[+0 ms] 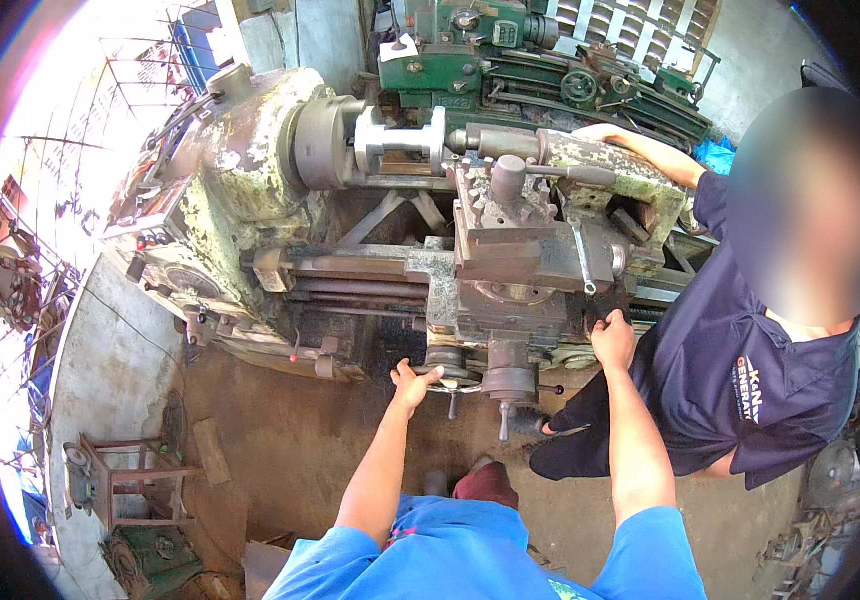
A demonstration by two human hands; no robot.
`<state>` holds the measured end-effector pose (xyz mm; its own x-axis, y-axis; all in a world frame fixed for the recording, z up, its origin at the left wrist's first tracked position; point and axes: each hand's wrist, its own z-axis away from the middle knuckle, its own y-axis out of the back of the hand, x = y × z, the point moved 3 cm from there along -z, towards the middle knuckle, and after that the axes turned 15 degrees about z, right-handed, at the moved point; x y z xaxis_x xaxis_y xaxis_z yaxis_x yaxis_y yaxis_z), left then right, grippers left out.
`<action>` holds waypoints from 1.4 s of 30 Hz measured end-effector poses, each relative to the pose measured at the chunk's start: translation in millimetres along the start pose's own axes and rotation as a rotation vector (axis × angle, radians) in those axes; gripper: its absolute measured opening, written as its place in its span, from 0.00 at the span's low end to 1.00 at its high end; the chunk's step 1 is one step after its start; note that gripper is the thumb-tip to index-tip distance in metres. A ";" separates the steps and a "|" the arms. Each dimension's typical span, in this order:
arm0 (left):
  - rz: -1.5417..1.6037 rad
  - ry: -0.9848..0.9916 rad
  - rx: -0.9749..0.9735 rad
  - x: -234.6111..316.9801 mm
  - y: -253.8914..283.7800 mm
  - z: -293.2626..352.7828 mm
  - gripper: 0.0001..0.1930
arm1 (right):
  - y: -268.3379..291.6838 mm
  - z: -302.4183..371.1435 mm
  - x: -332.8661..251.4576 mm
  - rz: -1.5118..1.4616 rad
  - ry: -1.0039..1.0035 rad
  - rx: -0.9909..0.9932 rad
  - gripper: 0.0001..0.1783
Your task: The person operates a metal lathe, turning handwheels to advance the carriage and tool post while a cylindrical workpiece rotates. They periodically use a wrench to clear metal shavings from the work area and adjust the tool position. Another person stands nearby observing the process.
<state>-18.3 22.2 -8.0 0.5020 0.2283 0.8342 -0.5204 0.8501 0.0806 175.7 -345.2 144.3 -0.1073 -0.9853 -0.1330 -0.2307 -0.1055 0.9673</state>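
My left hand [413, 385] is closed round the rim of a carriage handwheel [458, 384] at the front of a worn metal lathe. My right hand [613, 342] forms a fist just below the right end of the compound slide [530, 248]; whatever is inside it is hidden. A combination wrench [585, 258] lies on that slide, above my right hand. Behind the tool post [508, 182], a shiny spool-shaped metal workpiece [400, 137] sits between the chuck [325, 142] and the tailstock centre [465, 139].
A co-worker in a dark shirt [790, 385] stands close at my right, one hand resting on the tailstock [605, 158]. Green lathes [540, 75] stand behind. The headstock [250, 150] is at the left, with a small metal stand [135, 475] on the floor nearer me.
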 end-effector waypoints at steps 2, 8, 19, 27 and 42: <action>0.055 -0.022 -0.022 -1.3 0.6 0.4 0.60 | 0.1 1.2 0.7 -0.012 0.011 0.018 0.13; 0.049 -0.022 -0.008 -2.5 0.0 -3.2 0.59 | 1.0 -0.5 -0.7 0.032 0.017 -0.023 0.12; 0.206 -0.014 0.136 -9.5 -9.5 0.0 0.59 | 5.2 1.2 -3.0 0.014 0.001 -0.038 0.11; 0.736 0.132 0.701 -39.7 -48.8 -65.6 0.37 | 2.8 -2.0 -2.9 0.032 -0.020 -0.043 0.10; 0.408 0.247 0.762 21.8 -44.4 -7.3 0.28 | 4.4 -0.7 -3.3 0.004 -0.004 -0.027 0.09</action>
<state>20.8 -7.1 2.6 0.2663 0.6141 0.7429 -0.9637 0.1551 0.2173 175.7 -342.5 149.1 -0.1125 -0.9852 -0.1296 -0.2041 -0.1047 0.9733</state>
